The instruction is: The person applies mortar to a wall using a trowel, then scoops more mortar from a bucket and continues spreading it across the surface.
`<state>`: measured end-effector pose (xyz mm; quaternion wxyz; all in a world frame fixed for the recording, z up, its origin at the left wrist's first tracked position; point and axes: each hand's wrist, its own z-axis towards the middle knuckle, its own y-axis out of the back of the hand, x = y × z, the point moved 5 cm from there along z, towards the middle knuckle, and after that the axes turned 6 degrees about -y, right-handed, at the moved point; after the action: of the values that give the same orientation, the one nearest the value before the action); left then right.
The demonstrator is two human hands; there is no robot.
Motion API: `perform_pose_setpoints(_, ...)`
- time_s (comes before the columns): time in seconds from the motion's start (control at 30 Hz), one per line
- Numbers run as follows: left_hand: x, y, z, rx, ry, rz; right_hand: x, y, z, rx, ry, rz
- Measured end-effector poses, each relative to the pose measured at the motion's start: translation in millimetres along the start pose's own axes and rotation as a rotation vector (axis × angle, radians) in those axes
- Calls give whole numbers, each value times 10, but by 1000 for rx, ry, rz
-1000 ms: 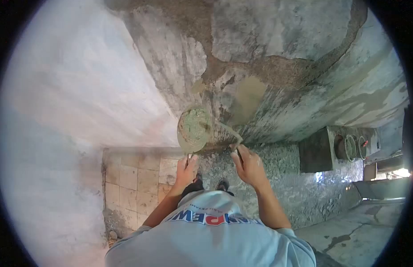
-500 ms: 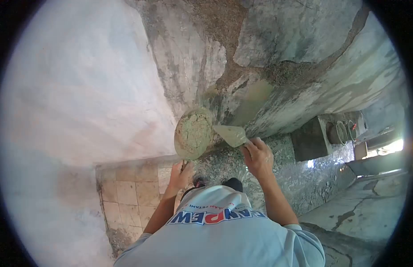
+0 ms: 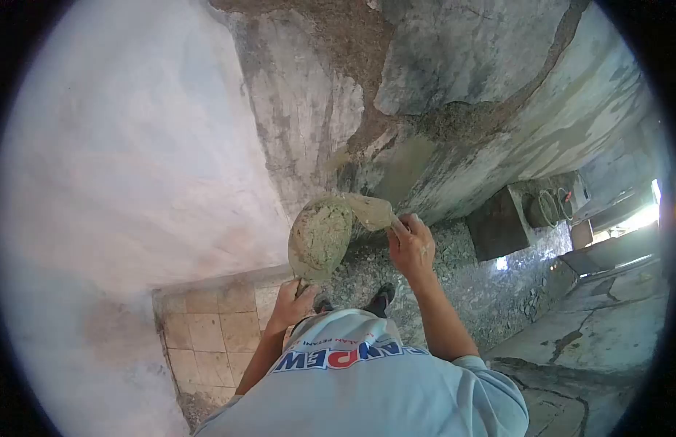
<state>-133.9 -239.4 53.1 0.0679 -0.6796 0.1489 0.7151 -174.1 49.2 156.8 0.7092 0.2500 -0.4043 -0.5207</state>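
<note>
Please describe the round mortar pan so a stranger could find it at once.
Start at the patchy grey wall ahead. Below its brown patch, the left hand holds up the pan. It is round and heaped with mortar, unlike the flat trowel beside it.

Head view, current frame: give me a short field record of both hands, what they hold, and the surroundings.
left hand: fingers closed on the handle of the round pan, which is loaded with grey mortar
right hand: gripping the trowel
trowel blade: lies at the pan's upper rim, smeared with mortar
wall: rough, patchy render; a smoother patch sits just above the trowel
floor: tiles at left, gravel around the feet
other: dark block against the wall at right
</note>
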Motion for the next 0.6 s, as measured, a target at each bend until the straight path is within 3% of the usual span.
perform_pose_setpoints(0.1, -12, 49, -6, 86, 99, 98, 61, -68, -68, 15, 21, 72)
perform_pose_setpoints(0.2, -37, 75, 9, 98, 33, 224, 108, -201, -131, 150, -14, 176)
perform_pose_setpoints(0.4, 126, 63, -110, 44, 163, 102, 60, -280, -133, 394, -67, 362)
perform_pose_setpoints(0.5, 242, 4, -149, 32, 217, 48, 51, -297, -121, 289, 39, 446)
perform_pose_setpoints(0.6, 196, -16, -155, 13, 201, -1, 38, -222, 27, 399, -72, 357)
